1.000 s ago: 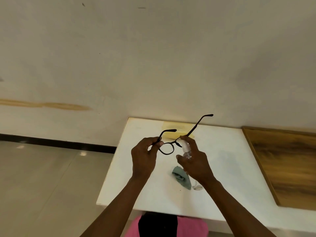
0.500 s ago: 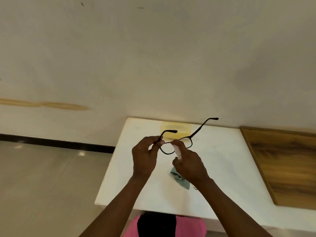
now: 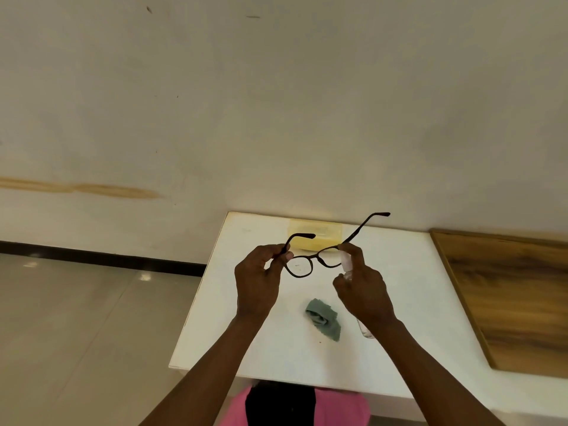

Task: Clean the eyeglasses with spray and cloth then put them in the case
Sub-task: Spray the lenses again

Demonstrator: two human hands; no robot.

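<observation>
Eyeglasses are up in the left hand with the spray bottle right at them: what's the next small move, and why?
Probably press the nozzle to mist the lenses. The left hand pinches the eyeglasses by the frame's corner, the right hand holds the spray bottle beside the right lens, and the cloth lies unused on the table.

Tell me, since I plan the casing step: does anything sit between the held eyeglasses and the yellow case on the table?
Nothing visible does. The eyeglasses, held up by the left hand, hang in front of the yellow case, which lies at the table's far edge. The cloth lies nearer the person.
</observation>
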